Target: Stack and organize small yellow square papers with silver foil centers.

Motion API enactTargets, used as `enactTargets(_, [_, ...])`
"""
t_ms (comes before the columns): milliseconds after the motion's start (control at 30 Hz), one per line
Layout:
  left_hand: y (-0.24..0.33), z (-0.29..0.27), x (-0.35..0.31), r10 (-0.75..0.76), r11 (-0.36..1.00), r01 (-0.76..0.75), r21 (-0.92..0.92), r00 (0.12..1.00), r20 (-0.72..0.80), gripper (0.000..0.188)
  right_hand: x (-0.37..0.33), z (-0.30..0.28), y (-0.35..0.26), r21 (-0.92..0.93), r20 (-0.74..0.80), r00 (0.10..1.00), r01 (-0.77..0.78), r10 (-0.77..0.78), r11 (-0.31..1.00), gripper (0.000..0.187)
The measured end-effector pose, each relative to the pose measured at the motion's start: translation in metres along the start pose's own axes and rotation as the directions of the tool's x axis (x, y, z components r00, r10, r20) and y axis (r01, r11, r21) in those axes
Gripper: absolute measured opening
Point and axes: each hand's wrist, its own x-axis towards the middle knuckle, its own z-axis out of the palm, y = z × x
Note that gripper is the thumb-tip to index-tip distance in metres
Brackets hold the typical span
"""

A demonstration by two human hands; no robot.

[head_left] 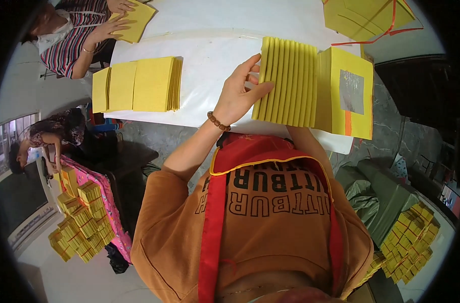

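Note:
My left hand (242, 92) grips the left edge of a stack of yellow folded paper (288, 81), its thumb on the front and its fingers at the side. The stack shows a row of rounded, parallel folds. Joined or lying against its right side is a yellow cover panel (361, 83) with a grey rectangular patch (352, 91) and an orange-red strip (348, 123). My right forearm (307, 144) goes up beneath the yellow paper, which hides the right hand and its fingers.
Yellow folded stacks (151, 83) lie on the white table (210, 55) to the left. Tied yellow paper (369, 17) sits at the far right. Across the table a person's hands (111, 30) hold yellow paper. Bundles (86, 217) are piled lower left, more bundles (409, 242) lower right.

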Motion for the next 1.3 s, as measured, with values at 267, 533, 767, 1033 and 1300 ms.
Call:
enactTargets(267, [-0.003, 0.003, 0.001, 0.037, 0.989, -0.030, 0.144, 0.998, -0.049, 0.065, -0.003, -0.011, -0.003, -0.026, -0.017, 1.000, 0.012, -0.013, 1.000, 0.047])
enactTargets(533, [-0.001, 0.005, 0.001, 0.037, 0.968, -0.010, 0.251, 0.994, -0.104, 0.071, -0.003, -0.018, -0.003, -0.054, -0.032, 0.999, 0.029, -0.031, 0.998, 0.048])
enactTargets(767, [-0.001, 0.007, 0.002, -0.006, 0.955, 0.038, 0.294, 0.994, -0.109, 0.073, 0.044, -0.019, 0.006, -0.082, -0.051, 0.997, 0.051, -0.056, 0.995, 0.048])
enactTargets(1033, [0.006, 0.009, 0.003, 0.292, 0.750, -0.195, 0.632, 0.955, -0.052, 0.072, 0.047, -0.017, 0.007, 0.015, 0.087, 0.994, 0.063, -0.064, 0.998, 0.050])
enactTargets(1300, [0.006, 0.010, 0.003, 0.232, 0.828, -0.159, 0.538, 0.970, -0.071, 0.073, 0.048, -0.033, 0.014, -0.022, 0.036, 0.994, 0.099, -0.099, 0.995, 0.052])
